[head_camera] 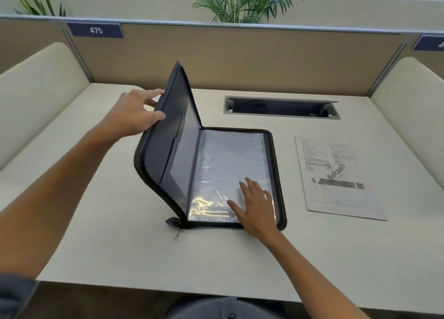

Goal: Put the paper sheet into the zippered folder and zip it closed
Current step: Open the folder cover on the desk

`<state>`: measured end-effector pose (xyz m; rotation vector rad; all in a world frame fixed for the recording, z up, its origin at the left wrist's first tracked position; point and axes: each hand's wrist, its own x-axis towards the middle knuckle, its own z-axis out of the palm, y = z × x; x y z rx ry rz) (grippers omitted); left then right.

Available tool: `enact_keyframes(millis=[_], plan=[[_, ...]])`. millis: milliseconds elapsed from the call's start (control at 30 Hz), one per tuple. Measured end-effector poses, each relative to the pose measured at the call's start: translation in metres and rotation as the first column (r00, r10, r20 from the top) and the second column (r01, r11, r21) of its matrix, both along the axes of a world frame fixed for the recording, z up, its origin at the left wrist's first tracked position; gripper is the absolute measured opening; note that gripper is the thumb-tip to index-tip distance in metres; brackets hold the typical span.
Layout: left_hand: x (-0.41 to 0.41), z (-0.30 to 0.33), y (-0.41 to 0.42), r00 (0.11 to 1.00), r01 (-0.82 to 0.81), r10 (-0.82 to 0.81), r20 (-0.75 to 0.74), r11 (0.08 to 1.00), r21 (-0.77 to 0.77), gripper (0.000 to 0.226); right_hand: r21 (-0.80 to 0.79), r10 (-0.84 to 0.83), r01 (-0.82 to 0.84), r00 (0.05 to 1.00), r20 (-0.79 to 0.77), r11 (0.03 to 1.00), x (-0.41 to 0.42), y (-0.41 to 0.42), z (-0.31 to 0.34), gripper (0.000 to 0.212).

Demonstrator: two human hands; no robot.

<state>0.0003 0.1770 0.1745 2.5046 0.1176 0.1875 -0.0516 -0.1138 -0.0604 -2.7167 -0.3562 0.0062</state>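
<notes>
On the pale cubicle desk point(101, 222), the left hand point(131, 116) pinches the zippered folder point(168, 136) cover up, the right hand point(255, 205) lies flat with fingers spread on the clear sleeves point(228, 160); opening step, and next the right hand must reach for the paper sheet point(336, 177) lying to the right.

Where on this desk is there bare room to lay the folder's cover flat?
Free: desk left of the zippered folder, under the left hand; also the near strip. Crowded: right side, where the paper sheet lies, and behind it the cable slot.
</notes>
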Motion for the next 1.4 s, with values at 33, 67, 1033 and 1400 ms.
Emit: enact_keyframes(millis=[33, 67, 1033, 1400], plan=[[-0.001, 0.0, 0.007, 1.0, -0.016, 0.016, -0.005, 1.0, 0.002, 0.054, -0.016, 0.004, -0.004, 1.0, -0.02, 1.0, -0.001, -0.005, -0.007, 0.078], [-0.001, -0.001, 0.015, 0.999, -0.031, 0.031, -0.013, 0.999, 0.009, 0.053, -0.027, 0.009, -0.01, 0.999, -0.044, 1.0, -0.003, -0.009, -0.013, 0.077], [-0.014, -0.171, 0.098, 0.884, -0.276, 0.31, -0.349, 0.95, 0.144, 0.047, -0.07, 0.038, -0.04, 0.999, -0.034, 0.997, -0.022, -0.06, -0.024, 0.079], [-0.013, -0.203, 0.039, 0.869, -0.27, 0.409, -0.281, 0.865, 0.423, 0.072, 0.212, -0.028, 0.045, 0.996, -0.08, 0.976, -0.003, -0.074, -0.007, 0.066]])
